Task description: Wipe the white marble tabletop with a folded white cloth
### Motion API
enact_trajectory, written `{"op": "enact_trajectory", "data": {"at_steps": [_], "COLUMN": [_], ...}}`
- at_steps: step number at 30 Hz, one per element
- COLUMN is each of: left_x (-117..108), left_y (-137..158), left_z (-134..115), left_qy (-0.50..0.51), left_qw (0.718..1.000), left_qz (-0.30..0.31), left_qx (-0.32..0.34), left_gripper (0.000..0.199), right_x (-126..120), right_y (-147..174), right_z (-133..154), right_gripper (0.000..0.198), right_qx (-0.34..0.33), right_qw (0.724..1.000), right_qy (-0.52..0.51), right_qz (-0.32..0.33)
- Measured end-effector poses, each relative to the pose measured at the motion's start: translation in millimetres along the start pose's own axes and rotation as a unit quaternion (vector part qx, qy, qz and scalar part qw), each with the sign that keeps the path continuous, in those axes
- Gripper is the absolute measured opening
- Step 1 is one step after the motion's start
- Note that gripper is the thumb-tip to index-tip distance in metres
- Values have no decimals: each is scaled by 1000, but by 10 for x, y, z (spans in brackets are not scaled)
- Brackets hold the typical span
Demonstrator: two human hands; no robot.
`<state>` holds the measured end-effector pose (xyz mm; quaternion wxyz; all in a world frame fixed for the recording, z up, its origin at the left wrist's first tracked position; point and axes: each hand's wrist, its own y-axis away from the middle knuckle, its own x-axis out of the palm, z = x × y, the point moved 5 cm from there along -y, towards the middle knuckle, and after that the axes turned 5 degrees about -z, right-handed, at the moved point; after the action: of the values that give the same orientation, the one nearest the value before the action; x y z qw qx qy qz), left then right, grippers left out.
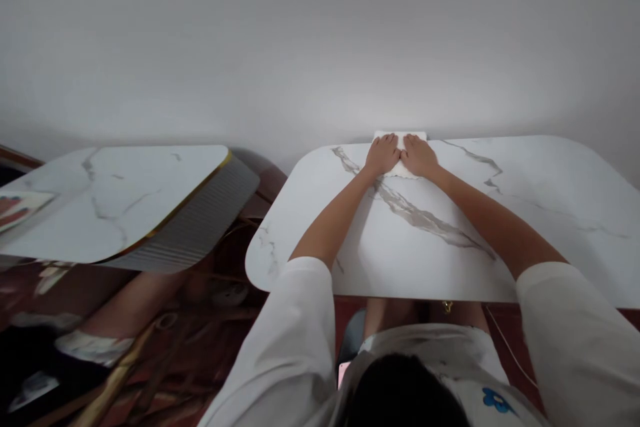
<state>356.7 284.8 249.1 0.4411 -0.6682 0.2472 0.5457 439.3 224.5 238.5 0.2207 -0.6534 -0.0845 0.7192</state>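
Note:
Both my arms reach out to the far edge of a white marble-patterned table. A white cloth lies flat there, its far end slightly past the table's back edge. My left hand rests flat on the left part of the cloth, fingers stretched forward. Beside it my right hand presses flat on the right part, its fingers also extended. The thumbs meet or nearly meet in the middle. Parts of the cloth under both palms are hidden.
A pale wall stands right behind the table. To the left is a second marble-patterned table with a ribbed grey side and gold edging. A printed sheet lies on it. Wooden poles and dim clutter are on the floor at lower left.

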Motion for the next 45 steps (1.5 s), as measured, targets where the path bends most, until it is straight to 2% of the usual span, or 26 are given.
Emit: {"op": "enact_trajectory", "data": {"at_steps": [4,10,21,25,28,32,37,41,45], "left_x": [-71,-214,-580,-729,-796,-771,-655,-573,-502], "left_y": [214,682,1820,2175,2325,2327,2056,1729,1385], "left_z": [-148,-249,-397,-582,-804,-1146,-1473,-1486,-1332], "left_qy": [6,3,-20,-29,-28,-12,25,26,17], "left_qw": [1000,999,999,997,996,995,998,998,999], "left_qz": [14,26,29,35,43,58,47,50,36], "left_qx": [24,28,-37,-60,-72,-74,-34,-29,-21], "left_gripper": [54,55,57,57,57,58,59,57,55], "right_x": [-126,-295,-559,-697,-794,-886,-942,-896,-780], "right_y": [284,703,1437,1732,1956,2215,2304,2094,1734], "right_z": [82,404,1121,1286,1266,1020,574,325,190], "right_gripper": [57,59,59,60,59,59,60,59,57], "right_qx": [17,40,-16,-26,-34,-40,-42,-45,-46], "right_qw": [1000,999,997,995,994,996,998,998,998], "right_qy": [2,-16,-57,-67,-69,-53,-31,-7,20], "right_qz": [-4,13,52,76,78,68,45,38,46]}}
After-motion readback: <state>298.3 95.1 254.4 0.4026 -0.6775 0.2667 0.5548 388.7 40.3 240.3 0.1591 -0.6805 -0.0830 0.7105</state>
